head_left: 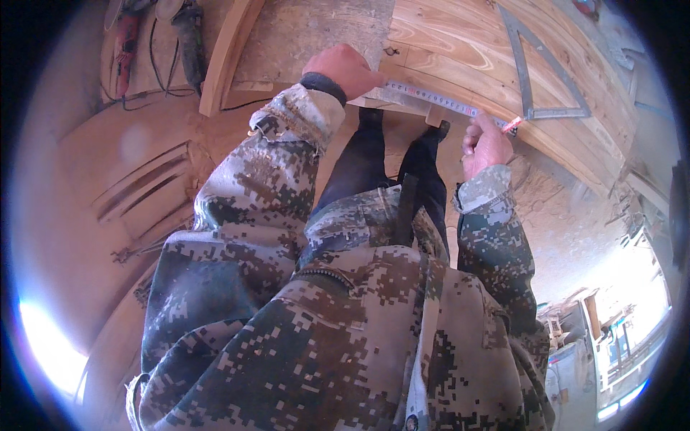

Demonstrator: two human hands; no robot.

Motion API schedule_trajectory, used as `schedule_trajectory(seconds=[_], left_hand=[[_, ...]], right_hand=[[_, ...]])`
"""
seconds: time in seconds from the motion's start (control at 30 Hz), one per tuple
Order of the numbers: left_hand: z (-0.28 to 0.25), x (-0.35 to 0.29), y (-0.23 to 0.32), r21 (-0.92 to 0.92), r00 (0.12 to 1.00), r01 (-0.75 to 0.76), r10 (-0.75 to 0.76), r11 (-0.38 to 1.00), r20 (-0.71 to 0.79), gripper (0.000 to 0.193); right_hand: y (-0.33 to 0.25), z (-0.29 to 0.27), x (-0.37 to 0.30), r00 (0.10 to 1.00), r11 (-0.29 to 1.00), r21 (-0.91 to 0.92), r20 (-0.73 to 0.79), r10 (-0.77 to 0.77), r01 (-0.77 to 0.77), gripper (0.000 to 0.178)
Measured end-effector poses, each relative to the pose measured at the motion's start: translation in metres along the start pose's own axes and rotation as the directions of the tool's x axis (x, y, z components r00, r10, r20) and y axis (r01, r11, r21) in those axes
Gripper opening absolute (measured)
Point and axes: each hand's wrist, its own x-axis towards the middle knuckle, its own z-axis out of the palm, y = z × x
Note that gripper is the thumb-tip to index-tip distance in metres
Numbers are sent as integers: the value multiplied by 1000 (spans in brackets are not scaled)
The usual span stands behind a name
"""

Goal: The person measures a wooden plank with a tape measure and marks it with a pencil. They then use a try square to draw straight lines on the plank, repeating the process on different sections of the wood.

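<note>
A tape measure's pale blade (pixel 431 98) stretches along the near edge of a wooden panel (pixel 460 43) made of joined boards. At its left end my left hand (pixel 345 70) is closed, thumb toward the blade; the hand hides what lies under it. My right hand (pixel 489 144) closes at the other end of the blade, fingers curled. A short red-and-white stick-like thing (pixel 512 125) pokes out beyond its fingertips, too small to name surely. On the panel, just past my right hand, rests a grey metal triangular frame (pixel 525 68).
Two corded power tools, one red (pixel 126 50) and one dark (pixel 190 47), lie at the upper left. A curved wooden piece (pixel 228 54) stands beside the worn board (pixel 302 36). Below are my legs and a dusty floor (pixel 553 208); clutter (pixel 575 330) fills the lower right.
</note>
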Motion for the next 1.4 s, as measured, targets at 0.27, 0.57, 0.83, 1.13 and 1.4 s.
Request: schedule_trajectory(seconds=[0.27, 0.57, 0.83, 1.13, 1.4], left_hand=[[7, 12, -6, 53, 998, -14, 11, 998, 56, 47], [41, 42, -116, -406, 994, -45, -1, 913, -112, 56], [36, 79, -150, -443, 750, -86, -235, 892, -618, 66], [113, -19, -76, -252, 444, -290, -104, 923, -890, 54], [177, -85, 98, -989, 998, -64, 12, 134, -63, 27]], right_hand=[[0, 0, 1, 1000, 1000, -28, -4, 7, -7, 20], [-4, -55, 20, 945, 908, -281, 191, -264, 310, 18], [-80, -112, 99, 640, 59, -907, 246, -728, 416, 41], [-129, -117, 127, 489, -421, -729, 679, -548, 539, 49], [-133, -83, 116, 353, -476, -433, 901, -253, 765, 30]])
